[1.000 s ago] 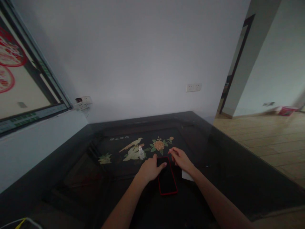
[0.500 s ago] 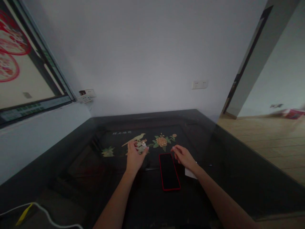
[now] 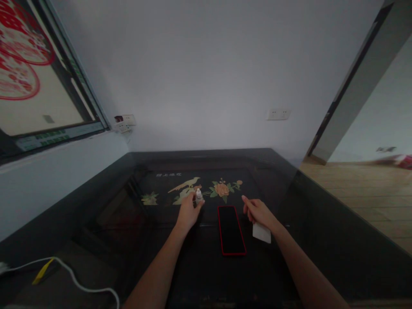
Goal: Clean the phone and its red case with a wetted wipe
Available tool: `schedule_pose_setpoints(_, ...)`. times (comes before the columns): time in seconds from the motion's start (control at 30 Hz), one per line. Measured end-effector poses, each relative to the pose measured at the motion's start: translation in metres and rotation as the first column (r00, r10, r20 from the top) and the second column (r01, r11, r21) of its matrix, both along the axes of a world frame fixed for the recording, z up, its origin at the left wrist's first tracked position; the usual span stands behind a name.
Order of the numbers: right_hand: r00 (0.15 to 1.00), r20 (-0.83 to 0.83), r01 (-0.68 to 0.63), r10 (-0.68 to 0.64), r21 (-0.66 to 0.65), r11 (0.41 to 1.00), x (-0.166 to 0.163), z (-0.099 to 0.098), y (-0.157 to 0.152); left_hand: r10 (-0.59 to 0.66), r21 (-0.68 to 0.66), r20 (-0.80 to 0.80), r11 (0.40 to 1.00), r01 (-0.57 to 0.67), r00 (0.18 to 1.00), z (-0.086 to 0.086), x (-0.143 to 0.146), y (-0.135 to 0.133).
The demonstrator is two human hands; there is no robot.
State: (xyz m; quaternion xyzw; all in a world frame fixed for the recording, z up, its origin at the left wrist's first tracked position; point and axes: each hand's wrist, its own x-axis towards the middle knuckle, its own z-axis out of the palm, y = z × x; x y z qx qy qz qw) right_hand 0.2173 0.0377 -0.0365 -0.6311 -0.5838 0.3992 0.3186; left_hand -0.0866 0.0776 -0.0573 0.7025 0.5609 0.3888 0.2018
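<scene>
My left hand (image 3: 188, 211) is closed around a small clear bottle with a white cap (image 3: 198, 196), held just above the dark table left of the phone. A black phone in a red case (image 3: 231, 229) lies flat, screen up, between my two hands. To the phone's right my right hand (image 3: 259, 211) rests on the table with its fingers loosely curled. It holds a white card or cloth (image 3: 262, 232), which sticks out under the wrist.
The dark glossy table (image 3: 309, 240) carries an inlaid bird and flower picture (image 3: 206, 189) at its far side. A white cable with a yellow tag (image 3: 58, 270) lies at the near left. The table's right edge meets wooden floor (image 3: 363, 193); walls stand behind and left.
My left hand left the phone, moved left to the small bottle and took hold of it. My right hand slid a little right of the phone. The view shifted.
</scene>
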Motion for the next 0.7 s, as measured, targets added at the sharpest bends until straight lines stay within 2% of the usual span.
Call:
schedule_pose_setpoints(0.13,0.996,-0.066,-0.061,0.064,0.055,0.997,-0.005,-0.002,0.001,-0.018,-0.028,-0.004,0.999,0.018,1.0,0.007,0.004,-0.006)
schedule_pose_setpoints(0.37,0.964,-0.22,-0.098,0.153,0.242,0.965,-0.025,0.011,-0.011,-0.231,0.015,-0.049,0.973,0.232,0.972,0.039,0.024,-0.035)
schedule_pose_setpoints(0.53,0.923,-0.268,-0.202,0.274,0.269,0.942,-0.04,0.016,-0.021,-0.367,0.008,-0.139,0.928,0.372,0.92,0.056,0.034,-0.053)
schedule_pose_setpoints(0.7,0.904,-0.251,-0.278,0.346,0.27,0.922,-0.047,0.013,-0.024,-0.443,0.002,-0.183,0.892,0.451,0.877,0.061,0.038,-0.06)
